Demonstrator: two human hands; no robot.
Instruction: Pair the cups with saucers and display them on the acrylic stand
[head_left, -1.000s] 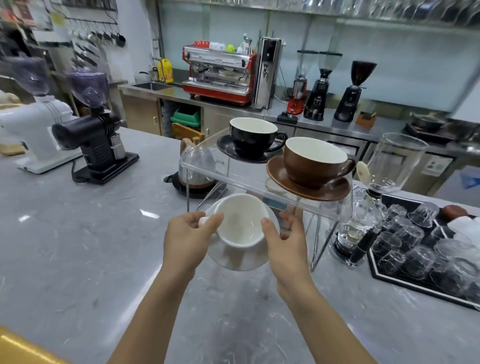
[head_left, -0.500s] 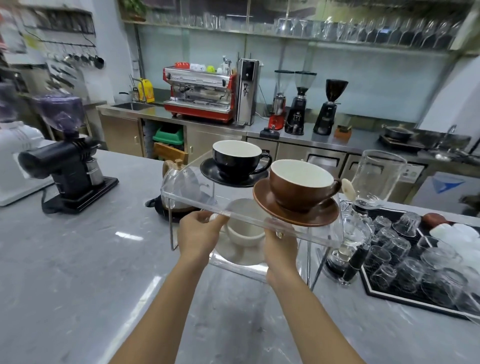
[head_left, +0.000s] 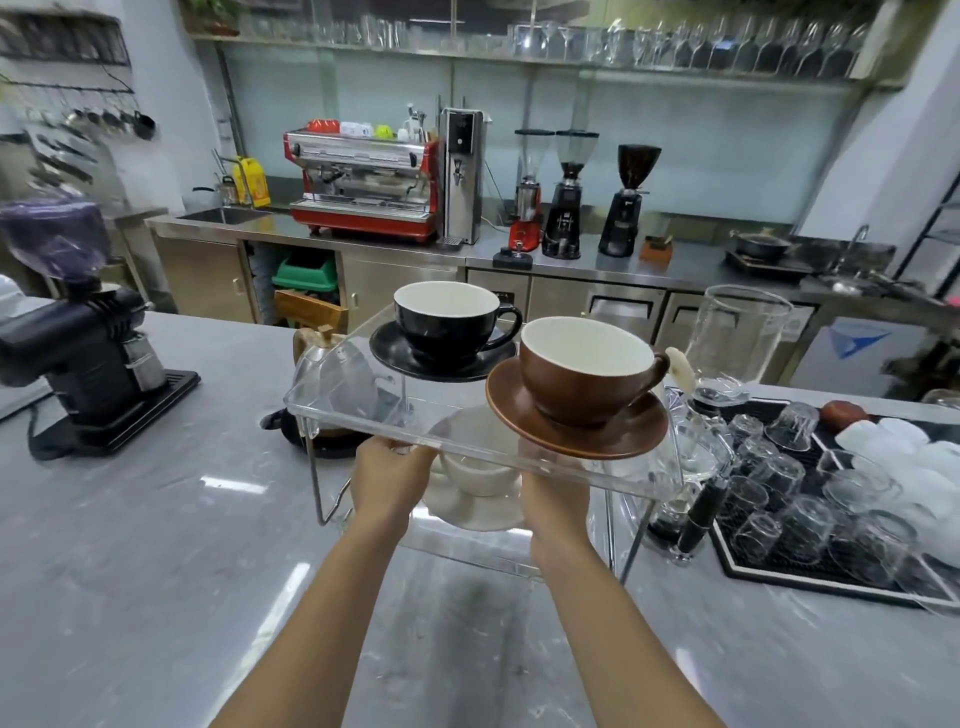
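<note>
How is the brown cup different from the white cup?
The brown cup stands free on the stand's top shelf; the white cup is on the lower level, with the left hand and right hand at its sides. The brown cup's saucer is brown; the white cup's is white. Both sit upright on matching saucers.

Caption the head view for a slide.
Both hands, left hand and right hand, slide a white cup on its saucer under the acrylic stand's top shelf.

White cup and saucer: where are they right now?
Head view, centre: the white cup on its white saucer is under the acrylic stand's top shelf, held between the left hand and right hand, below the brown cup.
</note>
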